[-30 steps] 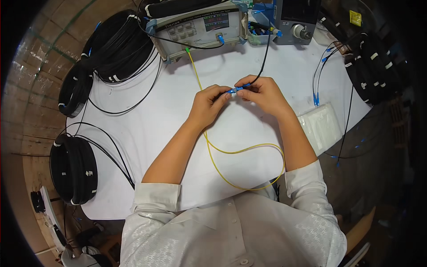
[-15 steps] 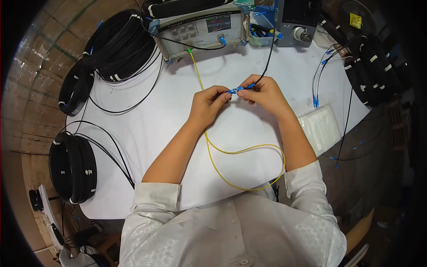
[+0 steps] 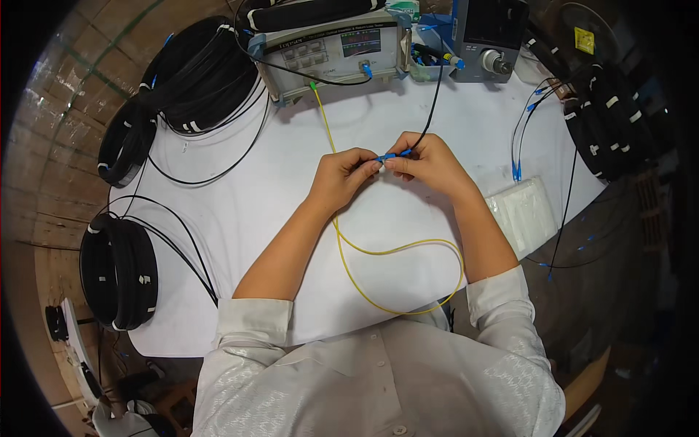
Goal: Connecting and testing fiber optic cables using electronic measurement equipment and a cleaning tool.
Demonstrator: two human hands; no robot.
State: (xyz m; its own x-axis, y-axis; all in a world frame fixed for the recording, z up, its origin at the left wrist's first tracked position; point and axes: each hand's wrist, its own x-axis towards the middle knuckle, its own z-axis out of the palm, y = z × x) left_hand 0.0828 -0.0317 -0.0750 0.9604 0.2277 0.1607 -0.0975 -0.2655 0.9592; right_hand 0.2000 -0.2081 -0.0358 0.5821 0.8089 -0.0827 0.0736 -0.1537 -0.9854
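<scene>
My left hand point(image 3: 341, 177) and my right hand point(image 3: 427, 162) meet over the middle of the white table point(image 3: 240, 218), fingertips pinched together on a small blue connector point(image 3: 387, 156). A thin black cable point(image 3: 431, 109) runs from the right hand up toward the instruments. A yellow fibre cable point(image 3: 397, 251) loops across the table below my wrists and climbs to a grey test instrument point(image 3: 331, 51) at the far edge.
Coils of black cable lie at the far left point(image 3: 186, 80), the left edge point(image 3: 120, 269) and the right point(image 3: 608, 124). A second grey box with a knob point(image 3: 484, 33) stands at the back. A white packet point(image 3: 520, 211) and blue-tipped leads point(image 3: 518, 164) lie at the right.
Both hands stay pinched on the blue connector at the same spot; only small finger shifts show.
</scene>
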